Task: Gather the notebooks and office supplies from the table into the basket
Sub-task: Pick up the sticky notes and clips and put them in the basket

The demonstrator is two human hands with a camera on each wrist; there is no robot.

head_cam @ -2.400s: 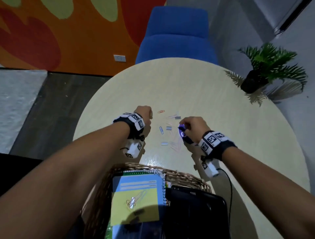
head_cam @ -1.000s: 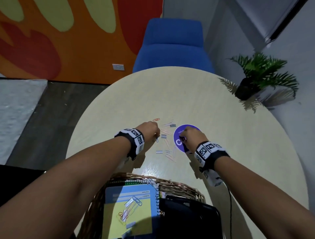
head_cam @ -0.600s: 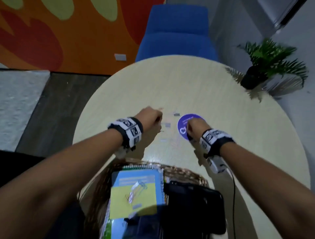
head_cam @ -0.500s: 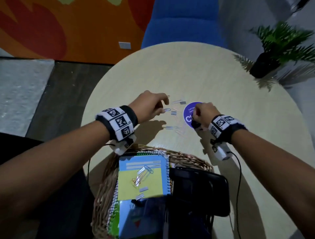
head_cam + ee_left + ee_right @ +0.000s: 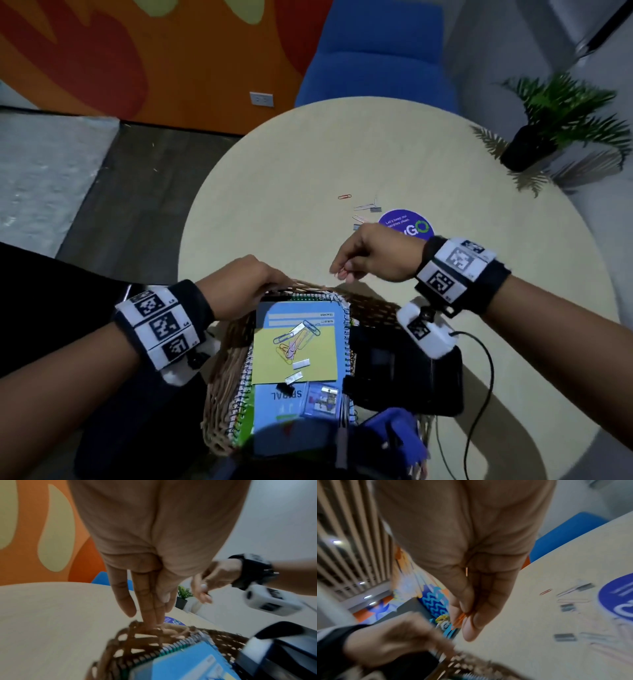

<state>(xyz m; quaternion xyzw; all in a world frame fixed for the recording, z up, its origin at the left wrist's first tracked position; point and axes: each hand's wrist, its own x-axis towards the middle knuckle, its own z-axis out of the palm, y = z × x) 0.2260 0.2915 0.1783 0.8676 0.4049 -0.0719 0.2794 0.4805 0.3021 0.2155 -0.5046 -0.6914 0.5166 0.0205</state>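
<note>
A wicker basket at the table's near edge holds a blue spiral notebook with a yellow note, several paper clips and staple strips on top. My left hand lies with straight fingers touching the basket's far rim. My right hand hovers just beyond that rim and pinches orange paper clips between thumb and fingers. A red clip, more clips and staple strips lie loose on the table.
A round purple sticker is on the table behind my right hand. A black case fills the basket's right side, with a blue object at its near end. A blue chair and a potted plant stand beyond the table.
Both hands have drawn back from the scattered clips toward the basket. The right hand left the purple sticker with clips in its pinch. The left hand came to the basket rim.
</note>
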